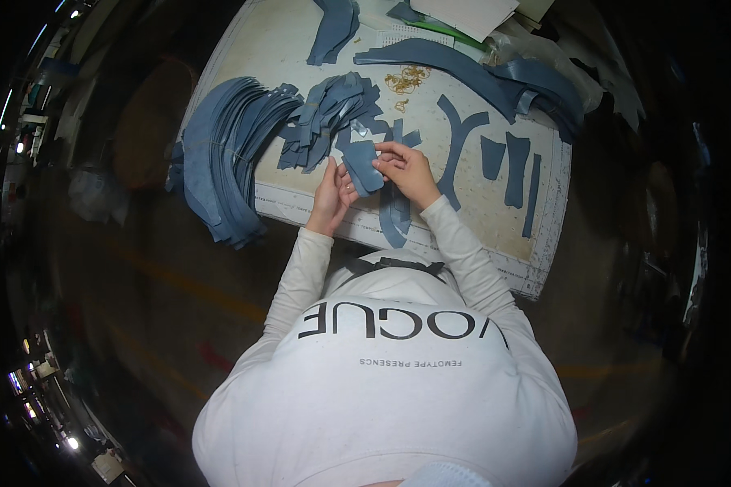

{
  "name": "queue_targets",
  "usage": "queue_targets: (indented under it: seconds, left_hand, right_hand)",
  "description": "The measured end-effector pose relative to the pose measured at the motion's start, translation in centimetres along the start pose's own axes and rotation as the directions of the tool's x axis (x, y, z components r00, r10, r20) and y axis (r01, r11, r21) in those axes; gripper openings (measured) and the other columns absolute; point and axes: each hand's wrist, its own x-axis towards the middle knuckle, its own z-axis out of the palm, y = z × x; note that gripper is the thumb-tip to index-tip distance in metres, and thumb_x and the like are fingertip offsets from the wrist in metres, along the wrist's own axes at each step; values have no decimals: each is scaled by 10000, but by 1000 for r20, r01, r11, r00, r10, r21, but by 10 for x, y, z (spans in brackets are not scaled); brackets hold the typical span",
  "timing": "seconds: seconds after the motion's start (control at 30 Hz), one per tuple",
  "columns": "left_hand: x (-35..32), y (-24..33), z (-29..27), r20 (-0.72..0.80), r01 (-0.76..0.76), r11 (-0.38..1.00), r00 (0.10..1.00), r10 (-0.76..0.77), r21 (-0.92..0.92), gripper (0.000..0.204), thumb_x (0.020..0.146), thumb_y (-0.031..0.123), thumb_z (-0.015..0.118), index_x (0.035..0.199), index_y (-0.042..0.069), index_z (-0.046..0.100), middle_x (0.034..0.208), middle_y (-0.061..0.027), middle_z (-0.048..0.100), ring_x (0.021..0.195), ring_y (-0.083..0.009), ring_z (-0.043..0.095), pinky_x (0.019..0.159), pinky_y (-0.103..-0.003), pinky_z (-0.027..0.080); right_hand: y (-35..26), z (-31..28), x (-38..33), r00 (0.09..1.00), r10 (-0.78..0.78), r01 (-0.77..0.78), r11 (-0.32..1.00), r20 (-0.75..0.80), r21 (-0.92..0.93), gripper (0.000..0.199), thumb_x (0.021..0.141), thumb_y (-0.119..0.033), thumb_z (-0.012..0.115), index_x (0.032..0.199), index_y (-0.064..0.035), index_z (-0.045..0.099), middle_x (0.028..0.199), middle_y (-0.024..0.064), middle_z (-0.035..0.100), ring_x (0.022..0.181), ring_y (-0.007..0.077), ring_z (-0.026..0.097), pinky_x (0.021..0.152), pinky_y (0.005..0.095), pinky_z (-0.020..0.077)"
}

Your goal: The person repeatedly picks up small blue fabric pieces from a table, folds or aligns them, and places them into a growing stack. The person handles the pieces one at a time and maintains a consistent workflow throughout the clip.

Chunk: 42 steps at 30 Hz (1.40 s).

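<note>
A small stack of blue leather-like cut pieces is held up between my two hands over the table's near edge. My left hand grips its left side, with some fingers partly hidden behind it. At the right edge, my right hand pinches the pieces between thumb and fingers. Just beyond my hands lies a loose heap of small blue pieces. Long blue strips lie under my right wrist and reach over the near edge.
A thick fanned bundle of curved blue pieces overhangs the table's left edge. Yellow rubber bands lie mid-table. To the right are a Y-shaped piece and several flat pieces. Long curved pieces and papers lie at the back.
</note>
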Motion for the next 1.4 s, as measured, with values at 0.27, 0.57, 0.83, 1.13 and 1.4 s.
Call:
queue_targets:
  seconds: [0.27, 0.57, 0.83, 1.13, 1.4]
  left_hand:
    - [10, -20, 40, -57, 63, 961, 997, -50, 269, 235, 955, 180, 466, 1148, 58, 522, 1003, -17, 605, 871, -97, 602, 736, -243, 502]
    - [13, -32, 56, 75, -9, 916, 997, -23, 401, 250, 947, 169, 489, 1149, 29, 531, 1031, -106, 627, 861, -158, 633, 776, -241, 520]
    - [9, -18, 21, -15, -7, 880, 1000, 16, 475, 263, 965, 189, 456, 1156, 38, 554, 1024, -101, 642, 901, -147, 626, 788, -241, 492]
    - [23, -18, 1, -13, -174, 618, 958, 286, 767, 155, 906, 149, 552, 978, 38, 634, 838, -42, 657, 708, -101, 613, 640, -217, 483]
    - [33, -31, 26, 130, -249, 200, 872, 471, 948, 168, 777, 202, 681, 835, 48, 647, 606, -16, 591, 547, -99, 550, 538, -251, 433]
  right_hand:
    - [5, -14, -29, 953, -229, 123, 892, -200, -435, 366, 758, -67, 693, 1111, -21, 605, 763, 69, 647, 616, 80, 602, 577, 218, 483]
    - [11, -89, -32, 917, -61, 5, 990, -394, -142, 160, 837, -109, 659, 954, -11, 610, 758, -11, 615, 658, 51, 584, 532, 174, 445]
    - [39, -197, -28, 669, -151, -377, 775, -728, -507, 197, 774, -109, 692, 935, -11, 632, 813, 112, 673, 685, 214, 652, 675, 314, 524]
    - [40, -145, -19, 639, -331, -579, 388, -695, -717, 642, 697, -233, 728, 1272, -113, 469, 1112, 187, 470, 1038, 362, 485, 846, 429, 473]
    - [27, -127, -28, 653, -477, -432, 405, -589, -806, 545, 702, -212, 716, 1204, -135, 519, 1093, 128, 488, 1001, 324, 484, 822, 420, 451]
